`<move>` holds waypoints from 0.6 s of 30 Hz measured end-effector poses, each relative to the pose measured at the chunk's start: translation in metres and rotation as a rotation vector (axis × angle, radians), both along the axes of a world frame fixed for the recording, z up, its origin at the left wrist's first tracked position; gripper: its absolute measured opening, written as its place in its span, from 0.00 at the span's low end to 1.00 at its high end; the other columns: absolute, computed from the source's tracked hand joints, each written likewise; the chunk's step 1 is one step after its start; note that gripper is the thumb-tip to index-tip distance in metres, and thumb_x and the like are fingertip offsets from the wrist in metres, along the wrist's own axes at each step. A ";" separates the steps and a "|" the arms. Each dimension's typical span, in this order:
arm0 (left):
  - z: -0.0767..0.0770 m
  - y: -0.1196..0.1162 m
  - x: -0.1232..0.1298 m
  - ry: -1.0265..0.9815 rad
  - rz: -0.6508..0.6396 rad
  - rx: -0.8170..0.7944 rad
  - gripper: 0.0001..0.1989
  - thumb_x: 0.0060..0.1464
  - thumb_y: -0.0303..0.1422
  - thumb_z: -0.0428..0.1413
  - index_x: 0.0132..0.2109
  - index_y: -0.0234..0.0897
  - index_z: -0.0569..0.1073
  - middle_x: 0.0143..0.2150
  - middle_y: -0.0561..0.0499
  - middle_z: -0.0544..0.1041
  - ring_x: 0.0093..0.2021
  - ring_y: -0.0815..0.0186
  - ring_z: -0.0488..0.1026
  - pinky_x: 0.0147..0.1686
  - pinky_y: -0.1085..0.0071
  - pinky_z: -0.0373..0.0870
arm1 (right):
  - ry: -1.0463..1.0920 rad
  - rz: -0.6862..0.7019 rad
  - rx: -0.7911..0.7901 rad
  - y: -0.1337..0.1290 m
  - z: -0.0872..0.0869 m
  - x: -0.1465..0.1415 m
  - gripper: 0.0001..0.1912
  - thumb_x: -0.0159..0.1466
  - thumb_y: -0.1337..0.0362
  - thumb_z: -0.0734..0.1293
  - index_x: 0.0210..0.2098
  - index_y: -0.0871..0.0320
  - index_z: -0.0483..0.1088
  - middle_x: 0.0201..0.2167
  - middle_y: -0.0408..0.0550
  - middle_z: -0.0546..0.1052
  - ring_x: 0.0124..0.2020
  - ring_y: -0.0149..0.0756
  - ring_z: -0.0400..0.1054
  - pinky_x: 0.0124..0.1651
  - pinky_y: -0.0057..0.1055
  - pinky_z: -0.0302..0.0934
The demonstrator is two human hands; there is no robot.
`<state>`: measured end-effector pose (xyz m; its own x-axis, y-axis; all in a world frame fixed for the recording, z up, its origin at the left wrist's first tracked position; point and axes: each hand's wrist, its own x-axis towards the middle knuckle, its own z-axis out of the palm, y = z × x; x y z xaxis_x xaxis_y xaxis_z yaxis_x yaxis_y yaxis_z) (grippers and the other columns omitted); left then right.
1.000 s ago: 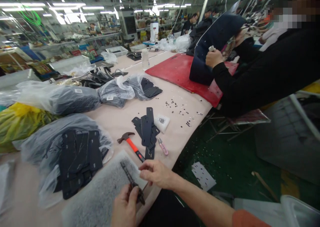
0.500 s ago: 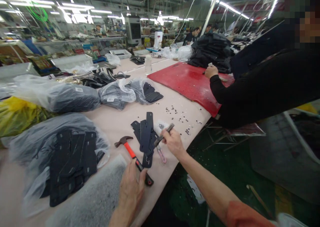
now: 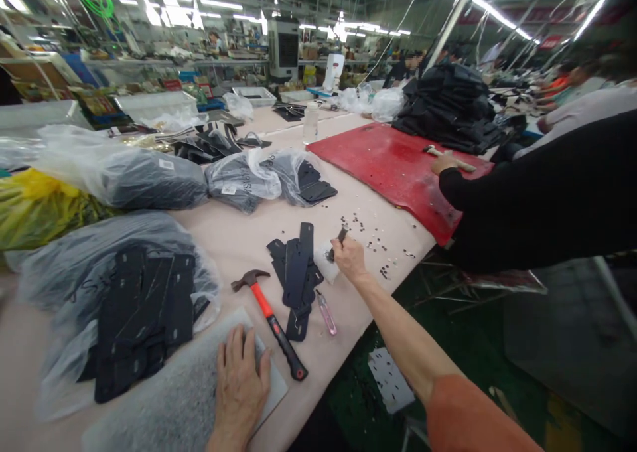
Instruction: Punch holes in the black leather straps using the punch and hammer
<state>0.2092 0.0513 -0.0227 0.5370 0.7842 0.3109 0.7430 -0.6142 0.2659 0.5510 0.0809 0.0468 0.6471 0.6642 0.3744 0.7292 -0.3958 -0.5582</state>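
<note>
My left hand (image 3: 242, 379) lies flat, fingers extended, on a grey speckled pad (image 3: 169, 399). Beside it a claw hammer (image 3: 263, 302) with an orange and black handle rests on the table. My right hand (image 3: 349, 256) is closed round a short dark metal tool that looks like a hole punch (image 3: 342, 235), its lower end over a small whitish piece (image 3: 326, 266) with dark specks. Between the hands lies a loose stack of black strips (image 3: 297, 269). A pink-handled cutter (image 3: 327, 314) sits right of the stack, near the table edge.
An open plastic bag (image 3: 199, 266) of black pieces lies at left, with more filled bags (image 3: 149, 173) behind. Small dark cut-out discs (image 3: 383, 249) are scattered at right. A co-worker's hand (image 3: 444, 163) is over a red mat (image 3: 368, 160), by a light-handled hammer (image 3: 462, 164).
My left hand has let go of the hammer and moved down-left onto the pad. My right hand has carried the metal tool away from the black strips to the whitish piece.
</note>
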 end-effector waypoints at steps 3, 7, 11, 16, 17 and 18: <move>0.000 0.000 0.000 -0.001 0.007 -0.009 0.23 0.57 0.38 0.51 0.56 0.31 0.67 0.61 0.32 0.65 0.63 0.45 0.58 0.61 0.45 0.52 | -0.036 -0.006 0.112 -0.004 0.016 0.010 0.18 0.66 0.56 0.57 0.35 0.61 0.71 0.29 0.53 0.75 0.32 0.38 0.69 0.38 0.31 0.58; 0.001 -0.001 0.001 -0.032 0.011 -0.038 0.23 0.56 0.38 0.52 0.56 0.32 0.67 0.61 0.33 0.65 0.64 0.45 0.57 0.62 0.45 0.51 | -0.026 -0.035 0.162 -0.009 0.016 0.012 0.19 0.68 0.57 0.54 0.42 0.62 0.71 0.34 0.54 0.76 0.34 0.38 0.70 0.39 0.30 0.59; 0.000 -0.001 0.001 -0.042 0.015 -0.034 0.23 0.57 0.38 0.51 0.56 0.31 0.68 0.61 0.33 0.65 0.63 0.45 0.58 0.62 0.45 0.52 | 0.032 0.032 0.001 -0.007 -0.005 0.009 0.14 0.63 0.59 0.60 0.28 0.60 0.71 0.24 0.50 0.75 0.28 0.35 0.69 0.33 0.27 0.57; -0.003 0.000 0.000 0.032 0.007 0.034 0.23 0.58 0.39 0.50 0.56 0.29 0.67 0.60 0.32 0.64 0.63 0.46 0.58 0.61 0.45 0.54 | 0.058 0.027 0.135 -0.010 -0.010 0.013 0.17 0.66 0.56 0.56 0.40 0.60 0.71 0.33 0.51 0.77 0.33 0.35 0.71 0.37 0.27 0.61; -0.003 0.000 0.000 0.047 0.005 0.043 0.23 0.58 0.39 0.50 0.56 0.28 0.67 0.60 0.32 0.64 0.63 0.46 0.58 0.61 0.46 0.54 | 0.077 0.026 0.173 -0.011 -0.010 0.013 0.18 0.67 0.56 0.56 0.42 0.60 0.71 0.35 0.51 0.77 0.33 0.35 0.71 0.38 0.28 0.61; -0.003 0.000 0.000 0.059 0.002 0.051 0.23 0.58 0.39 0.50 0.56 0.28 0.67 0.60 0.31 0.64 0.63 0.46 0.58 0.61 0.46 0.54 | 0.100 0.028 0.194 -0.011 -0.011 0.013 0.18 0.67 0.55 0.56 0.41 0.60 0.71 0.34 0.51 0.77 0.33 0.35 0.71 0.37 0.28 0.61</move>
